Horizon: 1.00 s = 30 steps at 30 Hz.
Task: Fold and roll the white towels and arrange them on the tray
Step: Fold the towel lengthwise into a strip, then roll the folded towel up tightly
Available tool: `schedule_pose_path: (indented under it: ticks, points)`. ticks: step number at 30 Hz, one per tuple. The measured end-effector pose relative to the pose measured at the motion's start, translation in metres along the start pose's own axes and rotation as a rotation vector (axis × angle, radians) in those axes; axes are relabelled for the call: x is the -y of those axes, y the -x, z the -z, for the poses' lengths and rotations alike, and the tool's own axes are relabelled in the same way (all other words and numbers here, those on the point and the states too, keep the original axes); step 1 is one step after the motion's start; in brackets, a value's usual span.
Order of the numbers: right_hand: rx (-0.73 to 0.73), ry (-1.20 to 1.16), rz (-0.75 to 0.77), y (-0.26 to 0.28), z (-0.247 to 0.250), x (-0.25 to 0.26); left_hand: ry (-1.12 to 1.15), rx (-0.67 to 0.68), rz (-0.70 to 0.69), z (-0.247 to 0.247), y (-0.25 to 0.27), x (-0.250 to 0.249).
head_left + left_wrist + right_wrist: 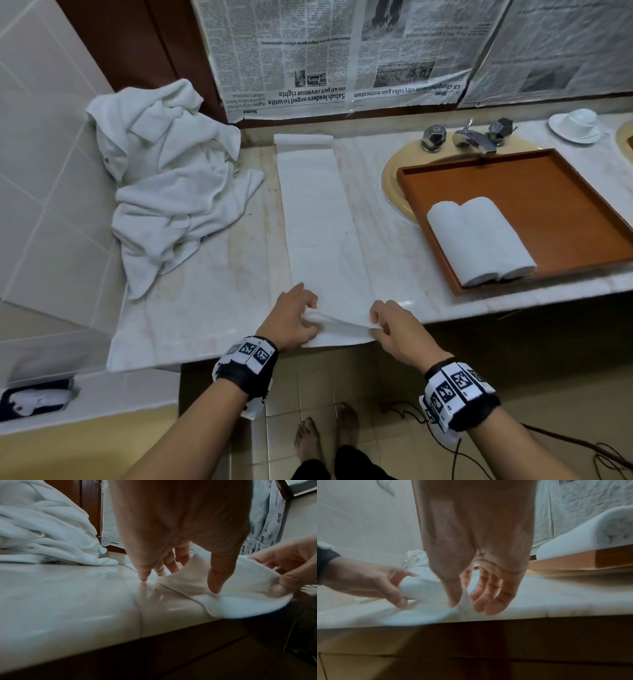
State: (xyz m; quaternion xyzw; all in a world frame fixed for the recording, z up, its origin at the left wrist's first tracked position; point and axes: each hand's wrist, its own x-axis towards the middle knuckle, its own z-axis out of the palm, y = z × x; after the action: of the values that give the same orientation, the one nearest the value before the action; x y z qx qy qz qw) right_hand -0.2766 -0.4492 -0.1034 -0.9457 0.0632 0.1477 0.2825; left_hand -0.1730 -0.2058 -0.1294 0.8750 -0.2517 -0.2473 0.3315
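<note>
A white towel (320, 222), folded into a long narrow strip, lies lengthwise on the marble counter (212, 301). Its near end is lifted and turned over at the counter's front edge. My left hand (294, 317) pinches the left side of that turned end (223, 588). My right hand (385, 323) pinches its right side (464, 601) between thumb and fingers. Two rolled white towels (479, 240) lie side by side at the near left of the brown wooden tray (565, 192).
A heap of loose white towels (164, 178) fills the counter's back left against the tiled wall. The tray rests over a yellow sink (394, 178) with a chrome tap (474, 137). A white cup and saucer (579, 125) stand at far right. Newspaper (342, 51) covers the back wall.
</note>
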Motion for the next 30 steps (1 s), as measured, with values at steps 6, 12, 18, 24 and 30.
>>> schedule_pose_path:
  ticks: [6, 12, 18, 24, 30]
  points:
    - [-0.003, -0.073, 0.039, -0.004, 0.007, -0.001, -0.012, 0.155, 0.009, -0.001, 0.014, 0.001]
    - [-0.297, 0.037, 0.171, -0.047, -0.007, 0.016, 0.033, -0.273, -0.026, -0.004, -0.002, -0.006]
    - [-0.022, 0.292, 0.144, -0.078, -0.042, 0.015, -0.428, -0.095, 0.227, -0.031, -0.038, -0.015]
    - [-0.048, 0.315, -0.046, -0.08, -0.009, -0.026, -0.388, -0.134, 0.367, -0.023, -0.025, 0.0]
    - [-0.012, 0.291, 0.218, -0.111, -0.014, 0.012, -0.376, -0.17, 0.28, -0.015, -0.071, -0.02]
